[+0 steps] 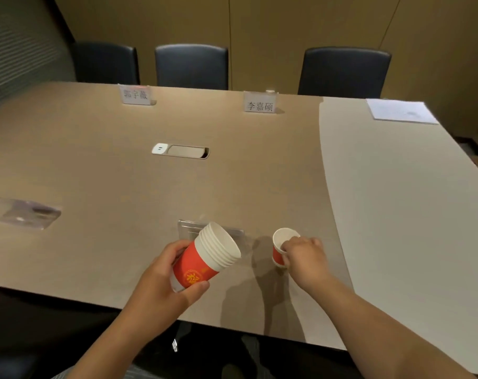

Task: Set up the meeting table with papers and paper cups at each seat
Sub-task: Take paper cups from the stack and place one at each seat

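Paper cups: two easy ways I could botch this seat

Paper cup (281, 248) is in my right hand (304, 255), fingers pinching it at the rim and side, low over the counter (95, 165) near the front edge, just right of a clear name stand (187, 228). My left hand (161, 280) has its grip wrapped round the stack of cups (205, 258), tilted so the open mouths point away from me.

What worries me: that tilt. If my left grip loosens, the nested cups could slide out and roll across the counter. The single cup is light too (empty, as far as I can see), so letting go before its base sits flat would probably tip it. The only papers (400, 110) I can see sit at the far right corner, well apart from this seat, so no sheet here yet.
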Action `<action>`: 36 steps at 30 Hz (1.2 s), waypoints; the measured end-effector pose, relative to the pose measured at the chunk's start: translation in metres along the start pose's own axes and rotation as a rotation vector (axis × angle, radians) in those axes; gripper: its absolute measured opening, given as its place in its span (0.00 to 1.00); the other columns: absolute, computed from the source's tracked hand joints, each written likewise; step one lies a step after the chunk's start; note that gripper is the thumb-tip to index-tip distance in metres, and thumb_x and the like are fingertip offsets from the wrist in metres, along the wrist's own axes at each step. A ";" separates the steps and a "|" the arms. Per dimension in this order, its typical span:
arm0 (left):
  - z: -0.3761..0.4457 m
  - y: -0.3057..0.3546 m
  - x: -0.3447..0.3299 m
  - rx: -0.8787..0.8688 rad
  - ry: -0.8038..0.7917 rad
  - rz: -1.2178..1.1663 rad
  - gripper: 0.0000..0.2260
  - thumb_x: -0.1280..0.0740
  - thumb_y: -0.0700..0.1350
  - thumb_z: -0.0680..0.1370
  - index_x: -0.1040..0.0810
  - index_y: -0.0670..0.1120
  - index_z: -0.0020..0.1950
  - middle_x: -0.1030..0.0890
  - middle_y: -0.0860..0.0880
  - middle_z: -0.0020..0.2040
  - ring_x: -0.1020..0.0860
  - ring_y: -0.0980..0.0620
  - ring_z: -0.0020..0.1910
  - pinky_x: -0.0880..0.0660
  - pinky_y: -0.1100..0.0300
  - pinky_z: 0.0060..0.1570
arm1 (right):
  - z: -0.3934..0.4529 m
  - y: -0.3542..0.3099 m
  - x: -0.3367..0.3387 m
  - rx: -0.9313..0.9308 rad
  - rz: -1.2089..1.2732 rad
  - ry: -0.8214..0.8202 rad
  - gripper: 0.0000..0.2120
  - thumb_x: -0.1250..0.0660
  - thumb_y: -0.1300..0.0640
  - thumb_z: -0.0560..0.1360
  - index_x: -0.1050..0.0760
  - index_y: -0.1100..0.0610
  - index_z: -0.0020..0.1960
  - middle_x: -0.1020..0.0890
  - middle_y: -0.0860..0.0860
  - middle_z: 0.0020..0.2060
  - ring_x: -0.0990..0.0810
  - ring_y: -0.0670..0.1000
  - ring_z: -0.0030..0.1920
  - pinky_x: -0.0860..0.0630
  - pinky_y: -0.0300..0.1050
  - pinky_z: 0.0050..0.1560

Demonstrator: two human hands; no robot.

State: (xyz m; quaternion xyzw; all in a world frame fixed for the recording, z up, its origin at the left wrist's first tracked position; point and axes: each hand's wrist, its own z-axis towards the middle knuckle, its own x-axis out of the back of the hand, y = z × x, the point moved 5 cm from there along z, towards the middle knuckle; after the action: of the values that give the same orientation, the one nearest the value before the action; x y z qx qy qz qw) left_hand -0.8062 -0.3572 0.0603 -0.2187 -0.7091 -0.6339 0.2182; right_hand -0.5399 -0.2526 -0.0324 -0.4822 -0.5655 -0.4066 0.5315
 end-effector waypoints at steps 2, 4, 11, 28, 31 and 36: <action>0.009 -0.002 -0.001 -0.006 -0.027 -0.006 0.28 0.22 0.43 0.68 0.30 0.62 0.60 0.23 0.59 0.55 0.23 0.59 0.52 0.24 0.64 0.48 | 0.001 0.002 -0.013 -0.026 0.005 -0.086 0.12 0.38 0.53 0.76 0.21 0.51 0.56 0.18 0.52 0.56 0.23 0.56 0.58 0.34 0.47 0.59; 0.018 -0.003 0.002 -0.024 -0.027 -0.010 0.27 0.22 0.43 0.68 0.29 0.61 0.60 0.23 0.58 0.55 0.23 0.59 0.52 0.24 0.63 0.50 | 0.000 0.003 -0.018 -0.031 0.010 -0.121 0.13 0.37 0.51 0.76 0.22 0.50 0.58 0.19 0.52 0.57 0.24 0.55 0.59 0.34 0.48 0.60; 0.026 -0.020 0.028 -0.034 -0.026 -0.054 0.28 0.22 0.47 0.68 0.29 0.62 0.62 0.23 0.60 0.56 0.22 0.54 0.55 0.22 0.56 0.54 | -0.004 -0.042 0.063 0.068 0.589 0.192 0.08 0.35 0.54 0.78 0.19 0.51 0.54 0.17 0.47 0.49 0.20 0.47 0.52 0.25 0.48 0.55; -0.051 -0.130 0.230 -0.023 0.311 -0.057 0.29 0.23 0.50 0.67 0.31 0.67 0.63 0.25 0.67 0.59 0.24 0.64 0.58 0.22 0.65 0.53 | 0.005 -0.366 0.153 0.514 0.891 -0.077 0.03 0.27 0.55 0.70 0.20 0.49 0.41 0.18 0.44 0.36 0.21 0.43 0.38 0.22 0.41 0.41; -0.071 -0.160 0.275 -0.039 0.340 -0.052 0.29 0.23 0.47 0.68 0.31 0.67 0.61 0.24 0.66 0.58 0.24 0.65 0.58 0.24 0.69 0.54 | -0.001 -0.419 0.159 0.496 0.917 -0.045 0.07 0.23 0.55 0.67 0.22 0.49 0.36 0.20 0.43 0.32 0.24 0.42 0.34 0.26 0.35 0.35; -0.090 -0.204 0.341 -0.049 0.386 -0.032 0.27 0.23 0.44 0.67 0.28 0.62 0.61 0.22 0.61 0.57 0.23 0.62 0.56 0.26 0.69 0.54 | 0.003 -0.469 0.180 0.435 1.061 0.128 0.07 0.23 0.59 0.67 0.20 0.50 0.38 0.18 0.46 0.31 0.23 0.46 0.33 0.27 0.42 0.38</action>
State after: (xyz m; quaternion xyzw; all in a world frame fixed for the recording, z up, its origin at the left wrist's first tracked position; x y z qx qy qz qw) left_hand -1.1986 -0.4561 0.1054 -0.0872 -0.6417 -0.6847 0.3344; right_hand -0.9936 -0.3256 0.1712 -0.5540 -0.2833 0.0129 0.7827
